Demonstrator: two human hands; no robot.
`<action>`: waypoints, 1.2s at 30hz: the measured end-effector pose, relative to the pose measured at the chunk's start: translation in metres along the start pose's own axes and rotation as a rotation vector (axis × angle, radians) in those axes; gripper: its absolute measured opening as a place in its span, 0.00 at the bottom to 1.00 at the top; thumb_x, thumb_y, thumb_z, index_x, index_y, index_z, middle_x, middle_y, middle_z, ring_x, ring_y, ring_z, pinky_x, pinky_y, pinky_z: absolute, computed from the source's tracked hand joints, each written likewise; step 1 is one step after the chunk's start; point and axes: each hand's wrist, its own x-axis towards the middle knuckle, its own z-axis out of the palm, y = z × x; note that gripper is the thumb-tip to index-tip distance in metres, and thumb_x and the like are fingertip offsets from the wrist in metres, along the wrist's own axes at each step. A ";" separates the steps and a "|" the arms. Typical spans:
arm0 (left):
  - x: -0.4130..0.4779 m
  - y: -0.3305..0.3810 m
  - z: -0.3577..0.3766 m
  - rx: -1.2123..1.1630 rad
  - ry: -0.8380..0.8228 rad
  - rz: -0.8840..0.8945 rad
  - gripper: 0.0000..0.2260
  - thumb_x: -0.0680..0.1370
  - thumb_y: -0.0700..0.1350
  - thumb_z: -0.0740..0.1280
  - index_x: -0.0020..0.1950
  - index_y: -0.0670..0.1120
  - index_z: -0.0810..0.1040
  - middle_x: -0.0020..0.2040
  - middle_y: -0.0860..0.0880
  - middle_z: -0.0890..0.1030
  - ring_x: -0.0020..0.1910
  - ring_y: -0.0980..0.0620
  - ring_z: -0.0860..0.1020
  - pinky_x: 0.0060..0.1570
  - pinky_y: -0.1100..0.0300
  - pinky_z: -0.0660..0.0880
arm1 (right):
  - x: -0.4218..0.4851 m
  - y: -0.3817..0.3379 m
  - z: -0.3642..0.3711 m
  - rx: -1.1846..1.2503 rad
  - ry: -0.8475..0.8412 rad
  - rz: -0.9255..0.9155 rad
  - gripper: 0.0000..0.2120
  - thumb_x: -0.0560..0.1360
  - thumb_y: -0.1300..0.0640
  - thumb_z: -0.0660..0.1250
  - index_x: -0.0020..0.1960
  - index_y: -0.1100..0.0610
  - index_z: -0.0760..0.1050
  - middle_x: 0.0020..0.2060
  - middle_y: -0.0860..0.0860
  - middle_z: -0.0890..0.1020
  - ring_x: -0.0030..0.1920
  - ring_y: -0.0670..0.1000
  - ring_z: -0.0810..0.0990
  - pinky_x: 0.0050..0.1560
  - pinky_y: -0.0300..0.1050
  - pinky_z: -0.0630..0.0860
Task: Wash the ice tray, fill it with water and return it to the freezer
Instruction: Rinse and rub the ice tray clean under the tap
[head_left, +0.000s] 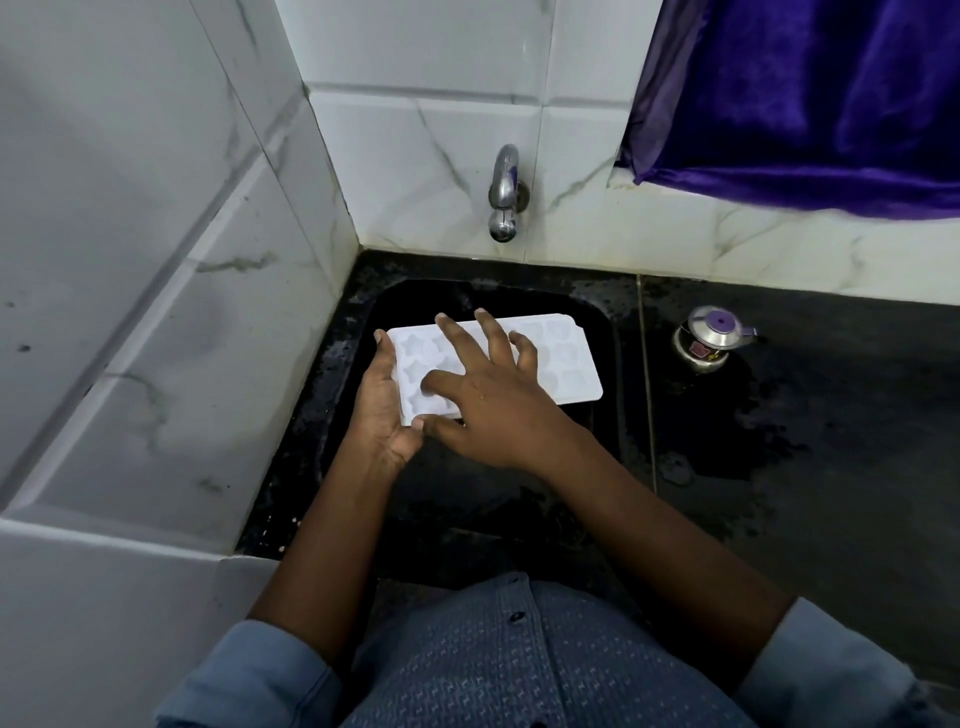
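Blocked left by white veined wall tiles, behind by chrome wall tap; open right across black stone desk, bar small lidded steel pot.

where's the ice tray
Head view, centre: the ice tray is over the sink below the tap, left hand holding its left end, right hand on top.

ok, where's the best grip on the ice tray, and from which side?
Take the tray by its left short end, coming in from the left, as the left hand does. It is long, flat and roughly level over the sink, with a plain rim round the moulds to pinch. The right hand lies spread across the top, so that side is covered.
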 end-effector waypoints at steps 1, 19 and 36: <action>-0.001 0.000 0.000 -0.019 0.004 -0.004 0.34 0.84 0.69 0.54 0.67 0.41 0.81 0.60 0.36 0.85 0.55 0.38 0.87 0.45 0.43 0.85 | 0.000 -0.001 0.001 -0.010 -0.012 -0.018 0.18 0.80 0.35 0.62 0.65 0.41 0.78 0.85 0.50 0.45 0.83 0.62 0.37 0.78 0.70 0.42; 0.006 -0.011 -0.004 -0.099 0.000 -0.089 0.31 0.79 0.73 0.61 0.69 0.50 0.79 0.56 0.48 0.88 0.57 0.43 0.87 0.63 0.41 0.76 | -0.005 -0.012 0.009 0.060 -0.037 0.016 0.32 0.80 0.27 0.47 0.61 0.43 0.82 0.85 0.49 0.45 0.83 0.57 0.35 0.78 0.68 0.35; 0.004 -0.016 -0.024 -0.123 0.037 -0.060 0.30 0.78 0.73 0.63 0.65 0.51 0.85 0.63 0.47 0.86 0.63 0.41 0.84 0.69 0.39 0.72 | -0.005 -0.024 0.012 0.023 -0.053 0.021 0.30 0.81 0.28 0.49 0.59 0.42 0.83 0.85 0.48 0.46 0.83 0.56 0.35 0.78 0.68 0.35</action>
